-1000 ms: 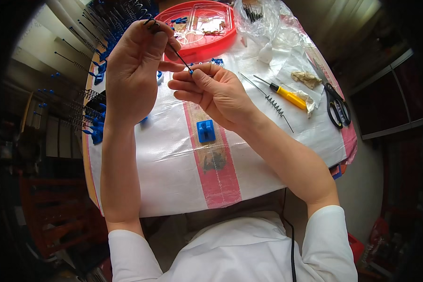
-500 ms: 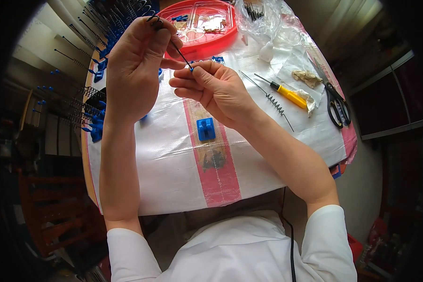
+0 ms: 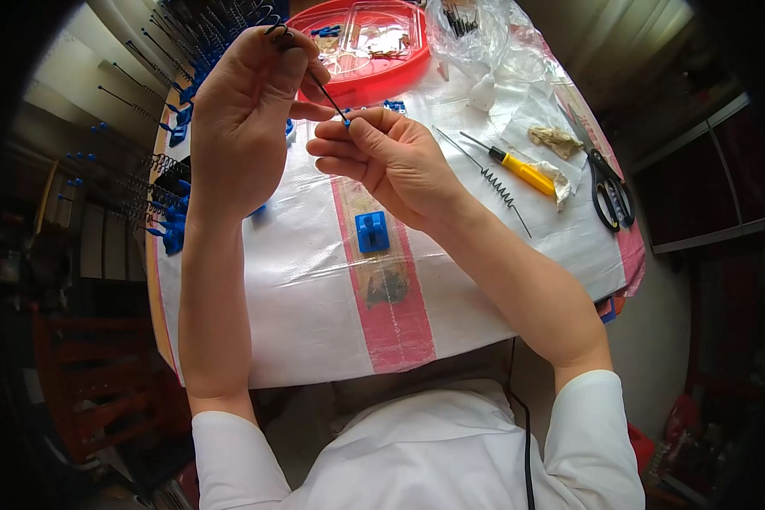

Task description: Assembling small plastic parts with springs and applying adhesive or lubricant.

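Note:
My left hand (image 3: 251, 119), raised above the table's left side, grips a dark coiled wire spring (image 3: 280, 36) between thumb and fingers. From it a straight wire end (image 3: 325, 92) slants down toward my right hand (image 3: 387, 157). There my right thumb and forefinger pinch a small blue plastic tip (image 3: 347, 123) at the wire's end, the other fingers loosely extended. Below my hands a square blue plastic base (image 3: 371, 232) with a raised centre sits on the table's pink stripe. The left palm hides part of the spring.
Several blue bases with upright coiled wires (image 3: 174, 212) crowd the left edge. At the back stand a red tray (image 3: 361, 85) and a clear plastic bag (image 3: 476, 42). On the right lie a loose spiral wire (image 3: 497, 189), a yellow-handled screwdriver (image 3: 527, 174) and black-handled scissors (image 3: 608, 200).
My left hand has shifted very slightly up and left. My right hand keeps its pinch on the blue tip in nearly the same place.

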`<state>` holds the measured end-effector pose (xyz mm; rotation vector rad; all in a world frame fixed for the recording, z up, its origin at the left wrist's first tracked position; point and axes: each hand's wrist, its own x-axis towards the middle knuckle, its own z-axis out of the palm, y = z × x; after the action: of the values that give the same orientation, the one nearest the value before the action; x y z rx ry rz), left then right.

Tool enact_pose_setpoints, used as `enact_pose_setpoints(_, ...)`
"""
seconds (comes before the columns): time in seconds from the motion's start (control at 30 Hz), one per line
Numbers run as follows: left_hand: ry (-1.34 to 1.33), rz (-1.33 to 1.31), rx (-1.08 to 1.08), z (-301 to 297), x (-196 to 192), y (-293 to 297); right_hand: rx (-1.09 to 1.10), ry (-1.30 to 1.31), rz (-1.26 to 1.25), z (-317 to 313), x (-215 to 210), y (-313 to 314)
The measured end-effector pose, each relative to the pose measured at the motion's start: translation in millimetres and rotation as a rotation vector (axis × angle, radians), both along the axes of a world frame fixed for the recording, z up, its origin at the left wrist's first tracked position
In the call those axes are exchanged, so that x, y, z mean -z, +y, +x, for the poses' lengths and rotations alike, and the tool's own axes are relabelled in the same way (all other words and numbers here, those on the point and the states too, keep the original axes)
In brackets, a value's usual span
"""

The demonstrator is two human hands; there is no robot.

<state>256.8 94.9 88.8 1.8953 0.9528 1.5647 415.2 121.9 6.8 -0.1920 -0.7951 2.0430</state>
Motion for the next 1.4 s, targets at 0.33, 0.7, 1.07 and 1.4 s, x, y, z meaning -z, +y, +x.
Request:
enact_pose_setpoints(0.33,0.034,0.014,-0.025,1.8,-0.5,-0.8,-0.011,0.005,0.002,0.1,0.7,-0.1)
enact_pose_setpoints(0.7,0.016,-0.003,-0.017,3.2,-0.6,-1.1,-0.007,0.016,0.011,0.3,1.1,0.6)
enact_pose_setpoints(1.07,0.039,-0.001,-0.009,-0.7,0.8,0.0,-0.017,0.010,0.025,0.3,0.9,0.5)
enact_pose_setpoints(1.4,0.051,0.009,-0.020,-1.5,1.0,0.2,-0.020,-0.006,0.035,0.8,1.3,0.4)
